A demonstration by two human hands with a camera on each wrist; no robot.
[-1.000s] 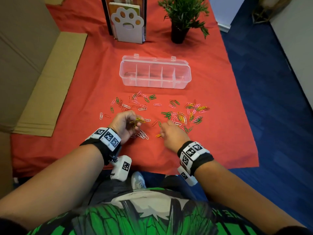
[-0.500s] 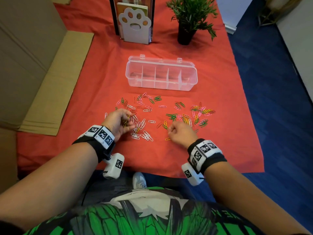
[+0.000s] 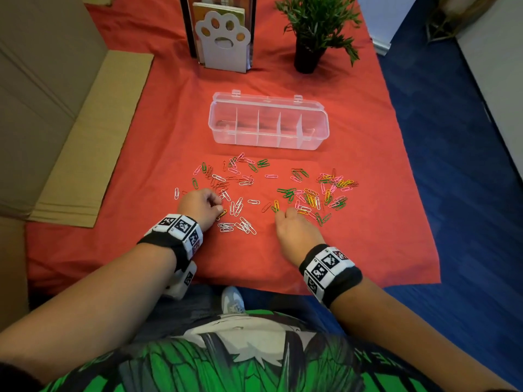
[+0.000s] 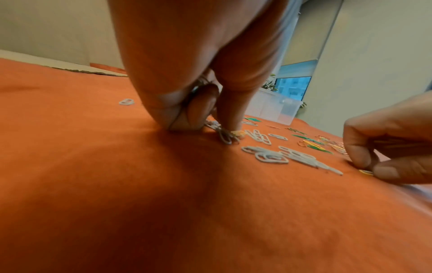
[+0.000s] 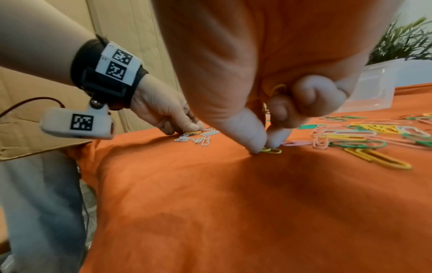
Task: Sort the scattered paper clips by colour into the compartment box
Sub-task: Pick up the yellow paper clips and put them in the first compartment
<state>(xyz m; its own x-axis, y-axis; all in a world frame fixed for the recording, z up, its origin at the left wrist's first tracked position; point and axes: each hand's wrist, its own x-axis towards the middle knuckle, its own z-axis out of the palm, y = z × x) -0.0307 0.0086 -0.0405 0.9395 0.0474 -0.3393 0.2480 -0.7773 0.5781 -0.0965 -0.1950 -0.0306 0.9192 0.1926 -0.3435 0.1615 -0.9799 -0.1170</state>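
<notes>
Coloured paper clips (image 3: 325,193) lie scattered on an orange-red cloth (image 3: 368,250), with a small pile of white clips (image 3: 237,226) between my hands. The clear compartment box (image 3: 268,140) stands open beyond them, its compartments looking empty. My left hand (image 3: 219,209) has its fingers curled, clips tucked in its palm (image 4: 201,86), and its fingertips down at a yellow clip (image 5: 192,132). My right hand (image 5: 266,146) pinches a yellow clip (image 5: 271,150) against the cloth between thumb and forefinger. Another yellow clip (image 5: 278,88) sits inside its curled fingers.
A paw-shaped bookend with books (image 3: 223,43) and a potted plant (image 3: 308,58) stand behind the box. Flat cardboard (image 3: 85,131) lies along the cloth's left edge. Blue floor (image 3: 452,165) lies to the right, and the cloth's front edge (image 3: 226,287) is near my body.
My left hand has come down from a raised hold of a yellow clip to the cloth beside the white pile. My right hand has shifted slightly and closed on a yellow clip.
</notes>
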